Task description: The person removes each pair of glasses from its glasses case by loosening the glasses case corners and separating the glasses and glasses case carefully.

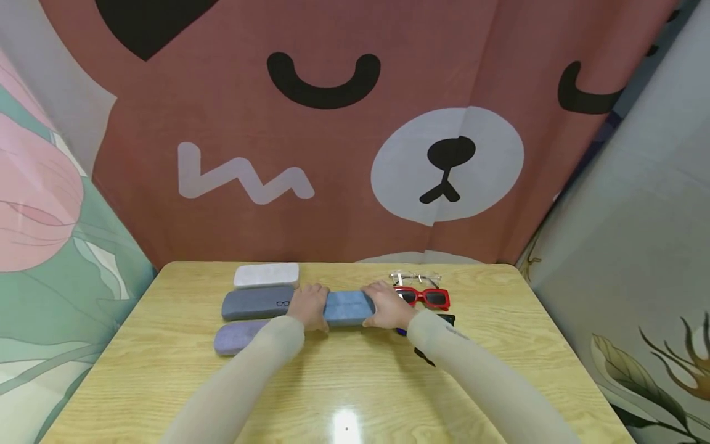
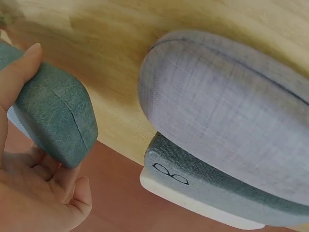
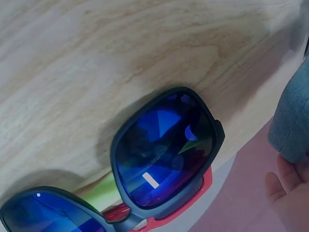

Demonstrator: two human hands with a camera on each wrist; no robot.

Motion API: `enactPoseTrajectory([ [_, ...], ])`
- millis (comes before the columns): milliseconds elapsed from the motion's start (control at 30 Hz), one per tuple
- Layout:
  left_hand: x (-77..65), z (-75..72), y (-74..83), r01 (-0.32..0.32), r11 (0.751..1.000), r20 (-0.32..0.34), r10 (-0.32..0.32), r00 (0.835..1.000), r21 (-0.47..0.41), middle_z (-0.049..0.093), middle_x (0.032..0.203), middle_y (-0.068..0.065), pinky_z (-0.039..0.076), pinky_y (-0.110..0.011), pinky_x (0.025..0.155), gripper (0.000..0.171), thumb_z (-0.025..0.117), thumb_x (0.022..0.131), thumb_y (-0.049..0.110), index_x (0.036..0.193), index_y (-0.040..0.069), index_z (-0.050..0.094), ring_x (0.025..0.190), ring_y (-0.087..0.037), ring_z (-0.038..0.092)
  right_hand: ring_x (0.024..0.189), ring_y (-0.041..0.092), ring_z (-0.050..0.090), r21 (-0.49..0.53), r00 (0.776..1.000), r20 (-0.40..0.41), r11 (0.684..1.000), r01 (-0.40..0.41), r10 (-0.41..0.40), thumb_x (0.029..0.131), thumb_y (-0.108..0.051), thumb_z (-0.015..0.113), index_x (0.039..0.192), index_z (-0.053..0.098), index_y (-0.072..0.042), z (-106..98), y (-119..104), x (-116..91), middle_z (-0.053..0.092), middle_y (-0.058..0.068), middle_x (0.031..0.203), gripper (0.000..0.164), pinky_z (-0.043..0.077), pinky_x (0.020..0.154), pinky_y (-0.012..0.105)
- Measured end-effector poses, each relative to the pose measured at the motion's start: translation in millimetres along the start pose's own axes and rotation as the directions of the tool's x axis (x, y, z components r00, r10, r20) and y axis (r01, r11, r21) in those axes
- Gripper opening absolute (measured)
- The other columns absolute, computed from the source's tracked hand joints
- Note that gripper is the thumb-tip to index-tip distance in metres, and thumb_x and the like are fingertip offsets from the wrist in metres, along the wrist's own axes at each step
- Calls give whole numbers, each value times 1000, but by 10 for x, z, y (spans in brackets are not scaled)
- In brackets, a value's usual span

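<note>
A blue glasses case [image 1: 348,308] is held lengthwise between both hands above the middle of the table. The left hand [image 1: 309,306] grips its left end, thumb on one side and fingers on the other, as the left wrist view shows. At the opposite end, the right hand [image 1: 391,306] holds the case; only some of its fingertips [image 3: 288,175] appear in the right wrist view. The case looks closed. Left of it lie a purple-grey case [image 2: 227,106], a dark grey-blue case [image 1: 249,303] with a glasses print, and a white case [image 1: 266,275].
Right of the hands, clear-framed glasses [image 1: 416,280], red sunglasses [image 1: 438,300] and black sunglasses with blue lenses [image 3: 164,150] lie in a column, partly hidden by the right arm. A printed curtain [image 1: 333,228] hangs behind the wooden table [image 1: 344,382].
</note>
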State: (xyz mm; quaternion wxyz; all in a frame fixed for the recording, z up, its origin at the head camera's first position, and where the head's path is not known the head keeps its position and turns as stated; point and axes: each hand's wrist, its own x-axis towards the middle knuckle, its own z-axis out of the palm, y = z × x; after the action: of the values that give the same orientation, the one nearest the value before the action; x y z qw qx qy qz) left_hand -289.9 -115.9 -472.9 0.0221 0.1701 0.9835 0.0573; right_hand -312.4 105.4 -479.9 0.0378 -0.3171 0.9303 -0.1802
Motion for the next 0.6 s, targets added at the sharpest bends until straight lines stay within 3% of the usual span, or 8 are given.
enactPoseTrajectory([
  [600, -265, -114, 115, -54, 999, -2, 54, 999, 3, 53, 131, -17, 35, -55, 103, 86, 90, 66, 33, 134, -1, 50, 123, -35, 46, 127, 33, 42, 0, 1000, 16, 1000, -2, 2, 77, -31, 81, 139, 46, 4, -84, -167, -257, 50, 17, 137, 79, 34, 106, 49],
])
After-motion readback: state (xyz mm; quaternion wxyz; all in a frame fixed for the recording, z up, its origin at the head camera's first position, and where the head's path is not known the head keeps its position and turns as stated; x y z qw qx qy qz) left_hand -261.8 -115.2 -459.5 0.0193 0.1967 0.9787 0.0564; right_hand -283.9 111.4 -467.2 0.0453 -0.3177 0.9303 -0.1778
